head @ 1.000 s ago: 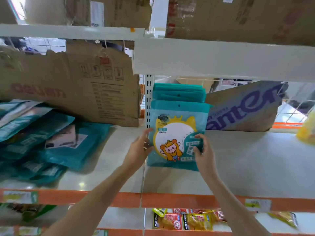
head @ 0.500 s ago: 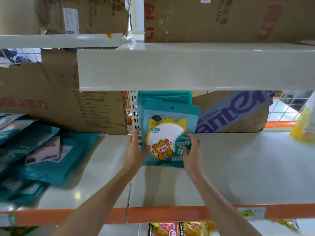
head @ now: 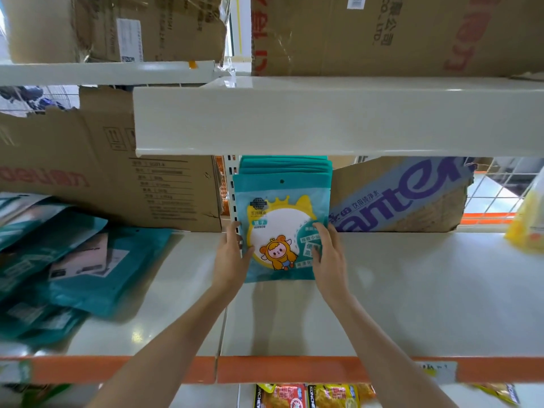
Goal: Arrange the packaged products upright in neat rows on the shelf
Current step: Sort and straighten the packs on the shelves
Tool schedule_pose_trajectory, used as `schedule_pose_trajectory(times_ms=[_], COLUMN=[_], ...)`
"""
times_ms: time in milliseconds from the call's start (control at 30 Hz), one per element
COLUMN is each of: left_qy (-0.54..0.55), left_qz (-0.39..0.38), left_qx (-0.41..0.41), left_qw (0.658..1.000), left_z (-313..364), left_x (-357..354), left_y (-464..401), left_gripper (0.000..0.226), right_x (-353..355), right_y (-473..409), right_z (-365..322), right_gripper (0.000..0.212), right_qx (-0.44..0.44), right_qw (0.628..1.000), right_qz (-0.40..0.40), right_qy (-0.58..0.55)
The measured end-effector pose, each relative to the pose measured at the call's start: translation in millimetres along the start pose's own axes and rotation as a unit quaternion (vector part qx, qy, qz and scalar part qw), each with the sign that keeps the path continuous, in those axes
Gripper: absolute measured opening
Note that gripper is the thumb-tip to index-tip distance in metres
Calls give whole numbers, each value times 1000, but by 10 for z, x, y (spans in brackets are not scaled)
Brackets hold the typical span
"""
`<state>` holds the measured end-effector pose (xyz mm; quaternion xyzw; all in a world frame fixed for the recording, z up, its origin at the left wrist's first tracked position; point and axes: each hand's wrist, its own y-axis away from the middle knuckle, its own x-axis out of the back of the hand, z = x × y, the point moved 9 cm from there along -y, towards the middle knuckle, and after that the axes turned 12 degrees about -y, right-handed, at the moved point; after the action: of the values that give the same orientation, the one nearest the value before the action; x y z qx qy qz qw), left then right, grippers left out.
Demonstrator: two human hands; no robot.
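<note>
1. Upright row of teal plastic mirror packets [head: 282, 228]: centre of frame, standing on the white metal shelf [head: 412, 290], front packet facing the camera.
2. Left hand [head: 231, 256]: fingers curled around the front packet's left edge.
3. Right hand [head: 328, 254]: fingers gripping its right edge.
4. Loose teal packets [head: 73, 260]: lying flat in a heap, left of frame.
5. Brown cardboard boxes [head: 117, 178]: behind the row
</note>
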<state>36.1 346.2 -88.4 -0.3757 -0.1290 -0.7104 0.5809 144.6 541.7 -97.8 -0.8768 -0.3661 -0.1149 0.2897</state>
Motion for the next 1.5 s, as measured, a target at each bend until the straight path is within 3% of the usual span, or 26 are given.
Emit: schedule_pose_trajectory(times_ms=[267, 700, 1500], left_qy=[-61, -66, -117], left_qz=[-12, -42, -53], left_qx=[-23, 1, -5], left_qw=[998, 997, 992], left_z=[18, -34, -117], left_x=[-51, -121, -130], left_y=[48, 105, 233], left_gripper=[71, 75, 76], right_x=[-5, -25, 24], right_y=[144, 108, 236], right_z=[85, -12, 43], right_gripper=[74, 76, 73], right_qx=[-22, -14, -11], right_qw=[998, 993, 995], right_qz=[-27, -55, -58], right_qy=[55, 107, 81])
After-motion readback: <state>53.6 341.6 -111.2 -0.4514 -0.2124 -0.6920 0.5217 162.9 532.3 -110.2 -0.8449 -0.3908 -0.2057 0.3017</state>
